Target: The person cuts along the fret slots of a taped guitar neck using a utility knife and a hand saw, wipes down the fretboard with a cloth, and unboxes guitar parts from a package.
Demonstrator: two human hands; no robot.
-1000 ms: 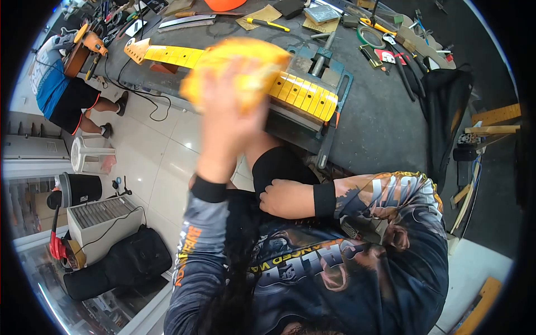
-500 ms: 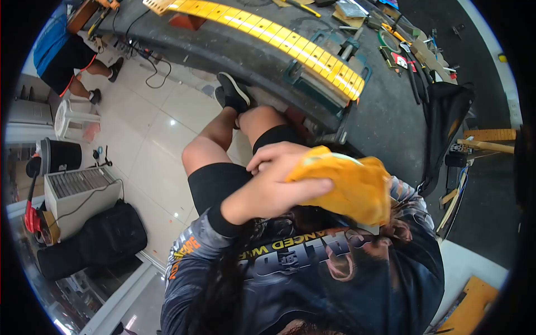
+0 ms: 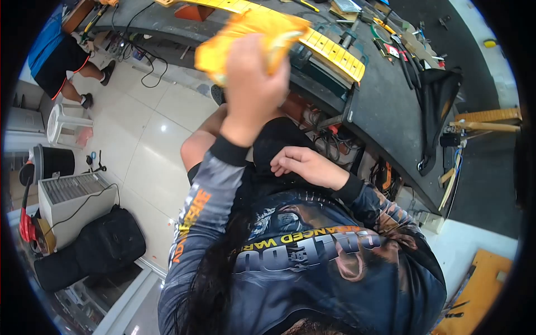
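My left hand [image 3: 254,84] is closed on a bunched yellow cloth [image 3: 223,53], which is slightly blurred. The cloth overlaps the middle of a glossy yellow guitar neck [image 3: 335,53] with dark frets and dots; whether it touches the neck is hard to tell. Under the neck's right end is a dark green vise [image 3: 326,78] at the bench edge, and a reddish-brown block [image 3: 194,12] sits under its left part. Over my lap, my right hand [image 3: 307,166] has its fingers curled in, with nothing seen in them.
The dark workbench [image 3: 385,120] carries pliers, green tape [image 3: 381,32] and a black bag [image 3: 438,106]. Another person [image 3: 58,61] stands at the far left. A white stool [image 3: 67,125], a bin [image 3: 56,162] and a black case [image 3: 106,243] are on the left.
Since half a second ago, my left hand has carried the cloth from near my chest up to the neck. My right hand, partly covered then, now shows over my lap.
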